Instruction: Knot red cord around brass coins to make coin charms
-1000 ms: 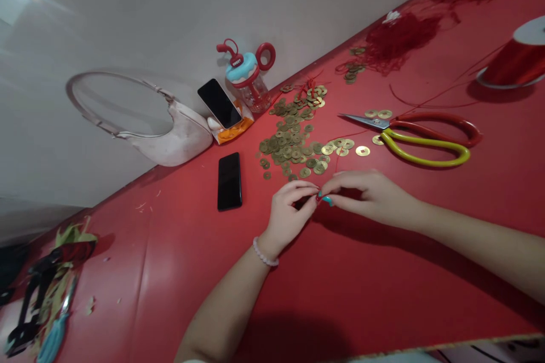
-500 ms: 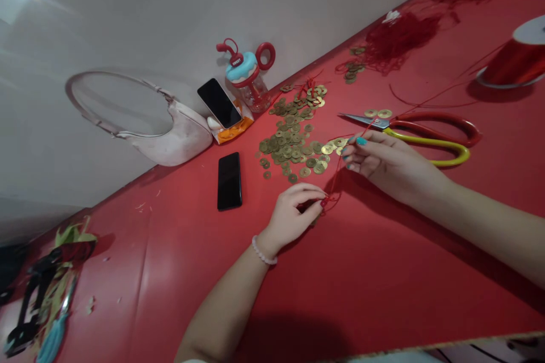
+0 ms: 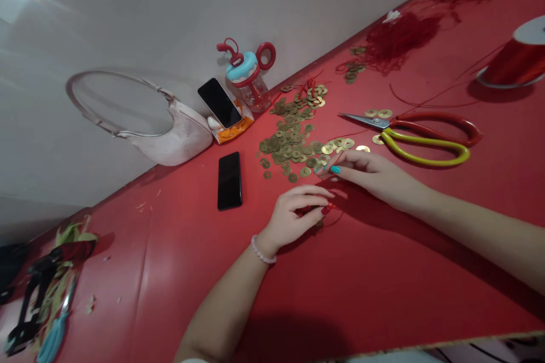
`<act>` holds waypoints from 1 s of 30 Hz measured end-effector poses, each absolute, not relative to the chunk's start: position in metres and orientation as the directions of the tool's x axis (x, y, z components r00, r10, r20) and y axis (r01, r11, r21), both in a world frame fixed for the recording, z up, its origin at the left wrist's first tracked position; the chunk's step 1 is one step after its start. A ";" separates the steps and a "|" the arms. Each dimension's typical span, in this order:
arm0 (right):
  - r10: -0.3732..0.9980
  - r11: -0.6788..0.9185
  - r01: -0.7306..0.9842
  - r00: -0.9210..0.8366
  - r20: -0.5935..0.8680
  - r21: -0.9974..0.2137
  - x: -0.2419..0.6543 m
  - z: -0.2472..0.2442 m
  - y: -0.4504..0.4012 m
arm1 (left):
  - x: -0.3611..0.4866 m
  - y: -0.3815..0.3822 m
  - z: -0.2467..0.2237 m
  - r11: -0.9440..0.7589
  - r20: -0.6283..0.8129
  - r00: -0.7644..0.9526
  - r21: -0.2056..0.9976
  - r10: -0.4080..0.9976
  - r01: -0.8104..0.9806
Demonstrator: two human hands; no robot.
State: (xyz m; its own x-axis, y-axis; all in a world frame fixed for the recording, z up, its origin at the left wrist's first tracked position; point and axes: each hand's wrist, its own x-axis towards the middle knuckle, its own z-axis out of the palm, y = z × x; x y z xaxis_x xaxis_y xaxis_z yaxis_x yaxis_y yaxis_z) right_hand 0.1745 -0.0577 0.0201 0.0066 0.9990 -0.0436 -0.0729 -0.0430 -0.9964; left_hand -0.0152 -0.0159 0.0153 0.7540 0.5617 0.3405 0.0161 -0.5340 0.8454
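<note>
left hand pinched a looped red cord low over the bench; the right hand curved narrowly beside it, its grip on a strand impossible to tell. scissors lay untouched to the right. most coins in the far heap looked uncorded, though a few at its far end bore red ties. one coin showed under the left fingertips, the cord's loop still loose.

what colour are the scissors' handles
One red handle, one yellow-green handle; the head view shows both.
</note>
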 end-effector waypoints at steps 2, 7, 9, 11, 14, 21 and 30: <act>1.000 -0.004 0.010 0.007 -0.004 -1.000 0.174 0.020 -0.058 | -0.015 -0.016 0.014 -0.507 0.322 0.730 0.861 0.603 0.039; 0.995 0.087 0.100 -0.057 0.082 -0.991 0.173 0.014 -0.062 | -0.014 -0.013 0.009 -0.398 0.262 0.605 0.912 0.752 0.100; 0.989 0.112 0.178 -0.114 0.092 -0.978 0.171 0.014 -0.065 | -0.014 -0.012 0.008 -0.378 0.254 0.578 0.920 0.775 0.103; 0.978 0.147 0.259 -0.179 0.102 -0.955 0.171 0.016 -0.067 | -0.014 -0.011 0.008 -0.377 0.256 0.564 0.920 0.785 0.107; 0.964 0.190 0.346 -0.243 0.108 -0.919 0.170 0.019 -0.068 | -0.014 -0.011 0.008 -0.381 0.255 0.543 0.915 0.800 0.131; 0.964 0.237 0.437 -0.219 0.153 -0.868 0.171 0.023 -0.069 | -0.014 -0.012 0.008 -0.375 0.243 0.533 0.914 0.810 0.153; 0.962 0.258 0.479 -0.209 0.176 -0.839 0.173 0.022 -0.069 | -0.014 -0.012 0.009 -0.394 0.257 0.529 0.904 0.809 0.164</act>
State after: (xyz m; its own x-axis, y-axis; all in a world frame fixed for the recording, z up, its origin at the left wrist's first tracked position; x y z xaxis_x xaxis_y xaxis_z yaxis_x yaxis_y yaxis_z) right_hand 0.1725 -0.0694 0.0222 -0.2092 0.9619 0.1759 0.4794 0.2576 -0.8389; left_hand -0.0141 -0.0116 0.0094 0.5290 0.8089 0.2567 0.1645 -0.3945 0.9041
